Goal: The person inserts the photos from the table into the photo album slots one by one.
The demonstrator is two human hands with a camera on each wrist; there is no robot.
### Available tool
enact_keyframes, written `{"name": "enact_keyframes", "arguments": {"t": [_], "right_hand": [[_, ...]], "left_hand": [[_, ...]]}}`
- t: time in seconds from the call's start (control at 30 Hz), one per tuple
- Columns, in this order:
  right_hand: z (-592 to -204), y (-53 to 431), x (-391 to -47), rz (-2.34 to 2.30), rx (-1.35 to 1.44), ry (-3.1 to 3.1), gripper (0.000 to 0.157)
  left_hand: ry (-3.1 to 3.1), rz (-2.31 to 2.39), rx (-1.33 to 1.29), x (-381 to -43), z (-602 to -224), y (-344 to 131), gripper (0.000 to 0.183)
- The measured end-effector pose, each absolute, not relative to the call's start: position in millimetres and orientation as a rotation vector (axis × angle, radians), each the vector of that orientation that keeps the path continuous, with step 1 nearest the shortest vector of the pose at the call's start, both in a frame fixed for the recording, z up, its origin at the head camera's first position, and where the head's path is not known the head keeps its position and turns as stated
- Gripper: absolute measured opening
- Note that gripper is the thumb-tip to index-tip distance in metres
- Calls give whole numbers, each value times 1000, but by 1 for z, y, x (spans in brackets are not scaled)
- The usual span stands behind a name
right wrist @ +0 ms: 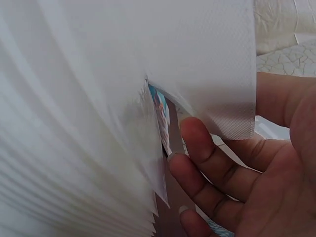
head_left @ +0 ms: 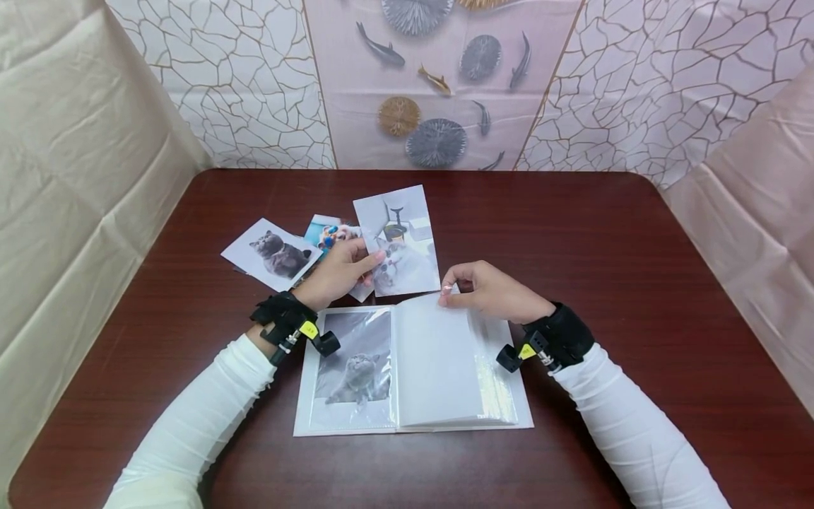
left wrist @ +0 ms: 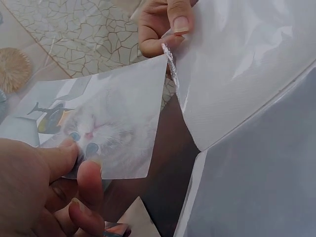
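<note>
My left hand pinches a photo of a white kitten between thumb and fingers, above the far edge of an open photo album. The photo's near right corner comes close to the album sleeve in the left wrist view. With thumb and fingers, my right hand grips the top edge of that clear-and-white sleeve page, lifting it a little. On the album's left side, a grey cat photo sits inside its pocket. More sleeve pages fan out beside my right fingers.
Left of my left hand lies a photo of a grey cat. A colourful photo lies partly under my left hand. The dark wooden table carries everything, with patterned cloth hanging behind it.
</note>
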State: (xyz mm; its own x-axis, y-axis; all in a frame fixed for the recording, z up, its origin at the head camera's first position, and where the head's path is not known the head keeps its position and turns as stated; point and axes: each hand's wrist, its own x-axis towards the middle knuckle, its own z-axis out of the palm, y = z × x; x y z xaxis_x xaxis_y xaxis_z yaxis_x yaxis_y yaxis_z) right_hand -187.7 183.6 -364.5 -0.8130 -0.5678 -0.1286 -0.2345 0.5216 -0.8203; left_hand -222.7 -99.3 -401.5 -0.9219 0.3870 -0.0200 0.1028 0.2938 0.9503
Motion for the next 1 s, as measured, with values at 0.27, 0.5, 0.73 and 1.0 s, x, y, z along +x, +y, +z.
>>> {"name": "enact_keyframes", "arguments": {"t": [0.27, 0.5, 0.73, 1.0], "right_hand": [[-366, 182, -189, -1290, -601, 2387, 20], [-364, 181, -191, -1415, -530, 2298, 41], [-361, 179, -190, -1455, -485, 2225, 53], [-358, 177, -187, -1471, -503, 2203, 56]], "left_hand": [[2292, 1677, 488, -224, -404, -91, 32], [2285, 1677, 483, -223, -406, -84, 32], [2249, 1720, 487, -224, -406, -77, 31], [2172, 1772, 444, -223, -408, -68, 32]]}}
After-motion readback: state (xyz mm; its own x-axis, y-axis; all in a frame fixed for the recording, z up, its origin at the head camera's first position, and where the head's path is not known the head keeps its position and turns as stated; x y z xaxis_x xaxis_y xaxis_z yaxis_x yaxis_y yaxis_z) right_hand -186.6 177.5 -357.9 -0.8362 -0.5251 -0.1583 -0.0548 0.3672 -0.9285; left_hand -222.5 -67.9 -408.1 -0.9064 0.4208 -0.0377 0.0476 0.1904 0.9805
